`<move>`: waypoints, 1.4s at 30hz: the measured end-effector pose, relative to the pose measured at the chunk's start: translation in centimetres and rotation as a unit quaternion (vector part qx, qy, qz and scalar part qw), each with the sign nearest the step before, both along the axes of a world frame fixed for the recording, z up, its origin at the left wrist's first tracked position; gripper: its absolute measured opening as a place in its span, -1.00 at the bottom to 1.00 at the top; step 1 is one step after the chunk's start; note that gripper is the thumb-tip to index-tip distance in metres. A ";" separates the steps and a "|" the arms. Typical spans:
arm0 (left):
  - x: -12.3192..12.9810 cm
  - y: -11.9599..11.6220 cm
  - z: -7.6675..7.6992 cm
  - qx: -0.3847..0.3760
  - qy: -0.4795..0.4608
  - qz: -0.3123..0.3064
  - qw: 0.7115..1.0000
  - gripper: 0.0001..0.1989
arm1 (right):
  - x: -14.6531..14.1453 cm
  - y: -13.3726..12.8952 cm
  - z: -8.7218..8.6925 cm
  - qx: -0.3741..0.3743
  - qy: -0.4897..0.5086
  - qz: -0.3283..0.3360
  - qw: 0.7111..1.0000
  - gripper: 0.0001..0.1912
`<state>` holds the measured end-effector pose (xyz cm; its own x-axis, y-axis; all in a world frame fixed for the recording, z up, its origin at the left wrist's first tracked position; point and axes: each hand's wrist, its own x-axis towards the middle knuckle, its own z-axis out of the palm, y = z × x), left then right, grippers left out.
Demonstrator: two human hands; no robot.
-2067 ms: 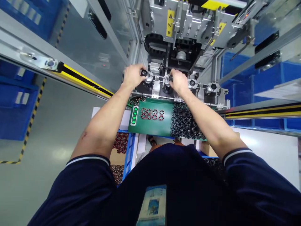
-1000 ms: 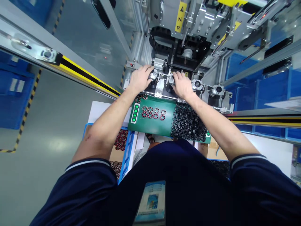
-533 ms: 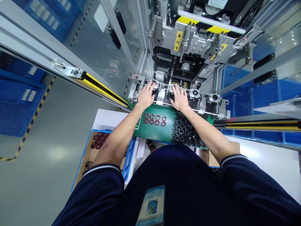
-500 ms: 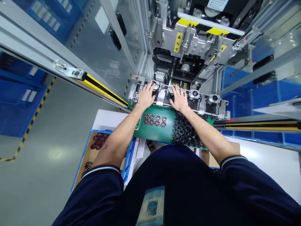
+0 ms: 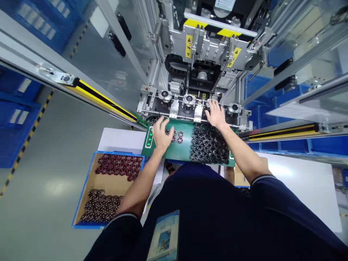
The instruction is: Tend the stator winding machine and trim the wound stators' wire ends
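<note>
My left hand [image 5: 162, 135] is over the left part of the green work surface [image 5: 182, 154], fingers spread and nothing seen in them. Under and beside it lie small red-and-black ring parts [image 5: 180, 137], some hidden by the hand. My right hand [image 5: 216, 115] rests with fingers stretched out on the third round metal fixture [image 5: 208, 104], mostly covering it. The other fixtures in the row, a left one [image 5: 165, 95], a middle one [image 5: 189, 99] and a right one [image 5: 233, 108], are uncovered. Many dark metal rings [image 5: 206, 145] are heaped below my right hand.
A blue-rimmed box [image 5: 108, 184] at lower left holds red ring parts and dark ones. Machine tooling with yellow warning labels [image 5: 188, 46] hangs behind the fixtures. Yellow-black bars [image 5: 106, 103] flank the opening. A white table [image 5: 296, 181] stands at right.
My left hand has left the leftmost fixture and come back toward me over the red ring parts. My right hand has shifted from the second fixture to the third. The view has shifted slightly.
</note>
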<state>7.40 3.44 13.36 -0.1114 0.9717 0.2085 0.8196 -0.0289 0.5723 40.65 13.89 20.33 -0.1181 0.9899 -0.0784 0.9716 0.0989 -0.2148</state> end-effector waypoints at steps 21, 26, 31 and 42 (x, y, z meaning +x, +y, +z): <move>6.6 -6.2 -5.8 -0.151 0.052 0.007 0.987 -0.84 | 15.5 -20.3 -5.6 0.135 0.281 -0.148 0.939 -0.44; 5.6 -10.0 -4.7 -0.076 -0.083 0.022 0.993 -0.84 | 14.8 -30.7 -11.8 0.067 0.240 -0.237 0.939 -0.46; 3.8 -18.0 -5.1 -0.058 -0.255 0.055 0.964 -0.65 | 12.8 -32.9 -13.4 0.017 0.198 -0.278 0.940 -0.50; -2.1 -25.6 2.2 -0.090 -0.412 -0.007 0.907 -0.25 | 11.3 -32.5 -5.0 0.010 0.156 -0.280 0.947 -0.39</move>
<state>5.30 -22.18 15.55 -0.1436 0.9843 -0.1024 0.1112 0.1189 0.9867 51.99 -18.63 15.33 0.4122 0.9048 -0.1068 0.7624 -0.4067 -0.5034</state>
